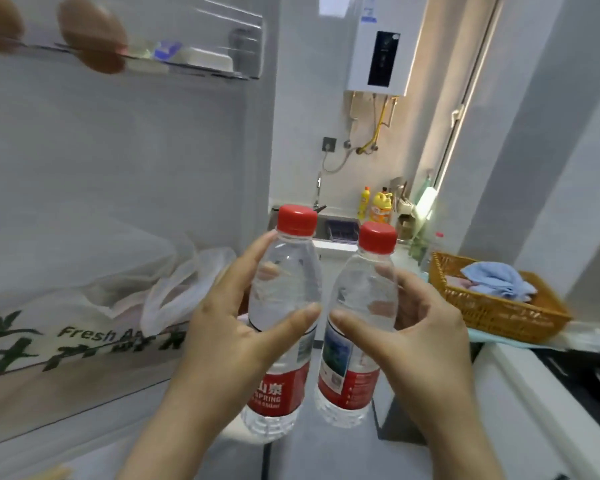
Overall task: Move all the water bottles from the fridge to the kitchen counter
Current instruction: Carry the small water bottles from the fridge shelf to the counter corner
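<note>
At the top left corner, 2 brown egg-like shapes (92,34) sit on a clear fridge shelf, too blurred to name with certainty; 1 is cut off by the frame edge. Below, a crumpled plastic bag (174,282) lies inside the fridge above a drawer front (84,344) whose green lettering is smeared, only "Fresh" being readable.

The left hand (229,327) wraps the left bottle (284,289), thumb across the front above the red label, fingers showing dimly through the clear plastic behind. Part of the label is covered by the palm. Just beside it, the right bottle (364,289) is gripped the same way by the right hand (426,334). Whether the 2 bottles touch cannot be told. Both are capped red, roughly upright, and held in the air in front of the fridge's right edge, not on the counter (520,382). Both forearms run off the bottom edge.

At the counter's far end stands a wicker basket (492,313) holding a blue cloth (496,278); what lies under the cloth is hidden. A dark stove (596,372) is cut off at the right edge.
</note>
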{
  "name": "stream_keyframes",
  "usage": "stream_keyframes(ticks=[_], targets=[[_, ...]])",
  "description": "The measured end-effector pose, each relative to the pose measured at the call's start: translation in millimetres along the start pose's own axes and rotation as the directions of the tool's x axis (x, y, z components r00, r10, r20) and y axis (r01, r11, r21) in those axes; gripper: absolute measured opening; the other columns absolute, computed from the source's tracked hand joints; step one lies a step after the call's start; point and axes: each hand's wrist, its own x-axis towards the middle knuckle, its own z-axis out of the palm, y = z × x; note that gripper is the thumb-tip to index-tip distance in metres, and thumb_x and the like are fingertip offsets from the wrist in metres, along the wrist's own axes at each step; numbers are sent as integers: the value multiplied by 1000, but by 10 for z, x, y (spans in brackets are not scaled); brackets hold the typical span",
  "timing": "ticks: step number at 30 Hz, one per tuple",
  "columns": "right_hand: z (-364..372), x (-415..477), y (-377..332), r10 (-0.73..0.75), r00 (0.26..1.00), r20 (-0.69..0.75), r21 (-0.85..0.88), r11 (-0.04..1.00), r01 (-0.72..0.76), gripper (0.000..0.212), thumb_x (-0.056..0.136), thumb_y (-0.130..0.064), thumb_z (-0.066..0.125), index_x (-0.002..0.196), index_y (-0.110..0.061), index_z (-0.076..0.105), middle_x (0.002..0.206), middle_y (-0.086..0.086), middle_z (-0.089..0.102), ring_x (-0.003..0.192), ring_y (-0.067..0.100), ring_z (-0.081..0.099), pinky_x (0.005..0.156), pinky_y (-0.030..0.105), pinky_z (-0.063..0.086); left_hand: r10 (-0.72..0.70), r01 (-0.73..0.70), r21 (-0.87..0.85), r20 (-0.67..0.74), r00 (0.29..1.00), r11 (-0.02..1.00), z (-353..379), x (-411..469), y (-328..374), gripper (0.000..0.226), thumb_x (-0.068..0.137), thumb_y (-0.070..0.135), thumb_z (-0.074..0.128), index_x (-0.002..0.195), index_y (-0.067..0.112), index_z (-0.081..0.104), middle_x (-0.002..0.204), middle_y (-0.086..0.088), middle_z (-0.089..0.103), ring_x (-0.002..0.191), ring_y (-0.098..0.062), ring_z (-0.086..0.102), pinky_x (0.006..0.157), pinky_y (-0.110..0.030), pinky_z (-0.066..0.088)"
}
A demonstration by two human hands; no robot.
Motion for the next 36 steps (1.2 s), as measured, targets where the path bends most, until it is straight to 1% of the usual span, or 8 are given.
stream_keyframes(ticks=[5, 10, 15, 19, 22, 28, 32, 36], targets=[[-283, 13, 92, 44, 977, -211, -96, 993, -66, 59, 57, -27, 89, 105, -46, 61, 98, -34, 67, 97, -13, 62, 78, 14, 52, 55, -33, -127, 172, 984, 991, 385, 275, -102, 80, 55, 59, 74, 128, 62, 41, 125, 22, 61, 117, -3, 58, 98, -43, 49], [-569, -160, 163, 118, 915, -385, -168, 966, -196, 57, 57, -21, 90, 104, -39, 64, 97, -26, 71, 92, -6, 67, 77, 17, 53, 119, -47, -219, 327, 938, 975, 804, 383, -218, 81, 60, 48, 86, 128, 60, 43, 125, 23, 61, 112, 0, 60, 93, -31, 50], [-906, -450, 170, 158, 839, -521, -213, 927, -308, 53, 58, -19, 88, 101, -39, 64, 94, -27, 71, 88, -8, 67, 69, 12, 52, 160, -10, -301, 481, 862, 954, 1301, 309, -190, 74, 56, 52, 72, 120, 69, 40, 117, 33, 59, 105, 11, 59, 73, -8, 47], [-1234, -695, 144, 141, 766, -627, -245, 898, -365, 51, 58, -19, 90, 93, -44, 62, 91, -37, 66, 86, -14, 64, 63, 4, 49, 230, 8, -375, 586, 777, 927, 1673, 164, -17, 71, 57, 46, 74, 116, 70, 41, 120, 28, 61, 107, 8, 59, 78, -11, 51], [-1491, -862, 122, 128, 717, -686, -252, 881, -399, 50, 59, -22, 90, 93, -46, 60, 91, -40, 64, 86, -15, 63, 63, 7, 49, 304, -16, -420, 630, 714, 907, 1969, 33, 145, 70, 64, 32, 81, 117, 63, 47, 113, 27, 65, 104, 5, 62, 81, -17, 53], [-2128, -1230, 125, 122, 606, -786, -211, 869, -448, 53, 56, -27, 90, 99, -42, 63, 93, -28, 70, 87, -5, 67, 74, 22, 55, 352, -26, -438, 683, 640, 899, 2632, -309, 473, 77, 55, 50, 80, 125, 56, 47, 109, 16, 67, 101, -11, 67, 85, -38, 57], [-2639, -1507, 101, 79, 556, -827, -236, 849, -472, 55, 56, -31, 88, 104, -41, 64, 95, -24, 71, 89, -1, 68, 79, 31, 58, 401, -55, -462, 697, 595, 885, 3091, -630, 773, 67, 55, 52, 79, 116, 58, 51, 107, 24, 67, 99, -3, 66, 83, -35, 57], [-3142, -1829, 95, 60, 501, -864, -232, 833, -502, 68, 51, -40, 86, 114, -40, 62, 104, -20, 71, 99, 2, 67, 85, 35, 58, 445, -68, -496, 701, 558, 866, 3504, -1001, 1083, 60, 60, 34, 89, 104, 57, 55, 101, 32, 66, 94, 7, 64, 74, -20, 53]])
